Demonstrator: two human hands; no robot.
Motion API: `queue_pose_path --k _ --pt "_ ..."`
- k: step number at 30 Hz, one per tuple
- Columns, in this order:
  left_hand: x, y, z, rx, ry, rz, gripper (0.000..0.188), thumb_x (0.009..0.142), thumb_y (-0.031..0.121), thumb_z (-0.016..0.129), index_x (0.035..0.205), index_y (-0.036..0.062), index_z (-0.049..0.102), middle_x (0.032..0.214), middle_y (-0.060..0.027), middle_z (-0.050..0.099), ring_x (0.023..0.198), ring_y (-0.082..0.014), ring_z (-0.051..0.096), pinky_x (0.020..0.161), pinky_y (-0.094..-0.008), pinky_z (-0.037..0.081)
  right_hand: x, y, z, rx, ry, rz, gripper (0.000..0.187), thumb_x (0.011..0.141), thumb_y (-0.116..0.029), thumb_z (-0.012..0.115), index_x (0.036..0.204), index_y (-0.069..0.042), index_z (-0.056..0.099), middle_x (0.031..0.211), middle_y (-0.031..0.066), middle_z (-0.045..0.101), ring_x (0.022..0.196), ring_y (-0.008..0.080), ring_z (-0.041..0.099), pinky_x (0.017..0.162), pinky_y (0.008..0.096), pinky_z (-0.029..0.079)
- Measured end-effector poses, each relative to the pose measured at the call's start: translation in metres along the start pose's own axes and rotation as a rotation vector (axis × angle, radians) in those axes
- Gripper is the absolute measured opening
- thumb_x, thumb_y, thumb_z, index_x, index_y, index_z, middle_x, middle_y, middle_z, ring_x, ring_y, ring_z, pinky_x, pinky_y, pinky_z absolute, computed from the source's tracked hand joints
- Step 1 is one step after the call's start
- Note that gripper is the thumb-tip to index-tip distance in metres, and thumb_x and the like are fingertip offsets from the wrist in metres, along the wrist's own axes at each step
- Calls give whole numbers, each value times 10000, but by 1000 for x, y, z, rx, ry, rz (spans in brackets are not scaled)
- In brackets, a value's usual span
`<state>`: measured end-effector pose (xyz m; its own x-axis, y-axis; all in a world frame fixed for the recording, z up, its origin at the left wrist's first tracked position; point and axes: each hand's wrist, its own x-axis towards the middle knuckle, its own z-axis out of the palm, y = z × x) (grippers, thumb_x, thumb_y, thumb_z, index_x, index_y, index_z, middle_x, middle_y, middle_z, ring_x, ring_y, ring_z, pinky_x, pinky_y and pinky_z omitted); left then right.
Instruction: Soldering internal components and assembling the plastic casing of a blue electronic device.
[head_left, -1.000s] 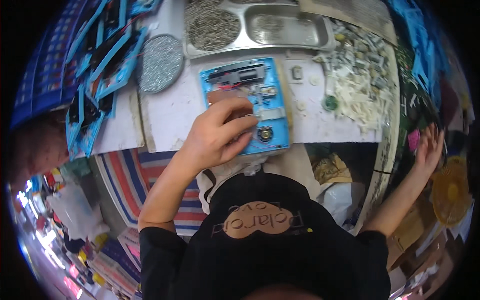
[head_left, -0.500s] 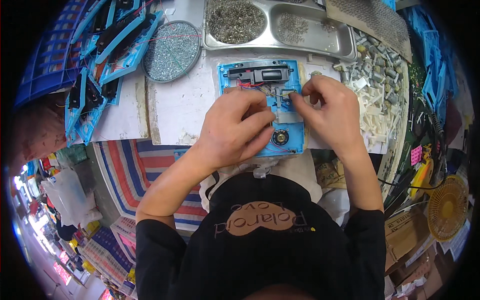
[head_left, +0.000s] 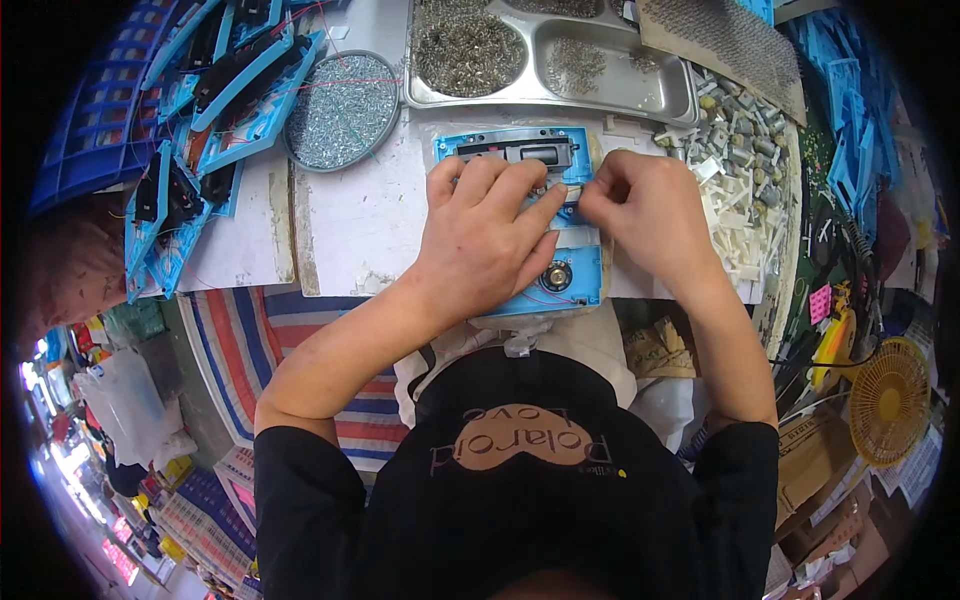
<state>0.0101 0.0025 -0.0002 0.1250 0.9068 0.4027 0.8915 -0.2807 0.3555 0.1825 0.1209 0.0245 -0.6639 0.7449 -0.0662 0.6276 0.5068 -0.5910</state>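
A blue plastic casing (head_left: 590, 262) lies on the worktable before me, its inside facing up. Along its far end runs a black part (head_left: 540, 155), and a round speaker (head_left: 556, 276) sits near the close end. My left hand (head_left: 485, 235) rests across the middle of the casing, fingers spread, with fingertips near a small silvery-white part (head_left: 572, 195) and covering the wires. At the casing's right edge, my right hand (head_left: 648, 215) is closed in a pinch beside that part. What it grips, if anything, is hidden.
A metal tray (head_left: 550, 112) of small springs stands beyond the casing. Left of it is a round dish of screws (head_left: 342, 110), then stacked blue casings (head_left: 245, 90). Small motors (head_left: 740, 125) and white plastic pieces (head_left: 738, 235) are heaped at right, near a yellow fan (head_left: 888, 402).
My left hand has moved up and flattened over the casing, its fingers spreading from a curled pose. My right hand has drawn in slightly left, its fingers still pinched near the small part.
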Motion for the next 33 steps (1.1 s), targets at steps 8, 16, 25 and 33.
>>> queue_pose_path --k 8,16,25,33 --pt "-3 -1 0 -13 1 -16 348 744 207 741 1080 116 726 1067 -38 591 998 -228 552 931 -432 322 -10 -25 6 -504 21 -337 150 756 -112 634 852 1 655 762 159 644 711 339 658 636 420 551" --pt "21 -11 -8 -185 -10 -37 267 702 137 796 941 77 695 1012 -100 580 923 -286 577 810 -425 413 8 18 -8 352 -209 129 241 841 -194 791 785 -10 646 637 25 616 596 90 563 552 279 459" --pt "44 -23 -4 -249 -68 -5 222 711 96 806 878 76 660 971 -103 572 781 -285 606 647 -389 492 65 238 -245 -879 612 518 574 766 -322 783 1229 -25 618 1084 201 715 1006 355 697 886 449 551" --pt "57 -18 -15 -213 -187 -214 278 738 100 763 951 69 586 1018 -132 554 812 -355 646 679 -441 529 58 453 -353 -943 381 817 431 920 -332 526 1214 -49 665 1225 219 667 1165 399 628 963 500 500"
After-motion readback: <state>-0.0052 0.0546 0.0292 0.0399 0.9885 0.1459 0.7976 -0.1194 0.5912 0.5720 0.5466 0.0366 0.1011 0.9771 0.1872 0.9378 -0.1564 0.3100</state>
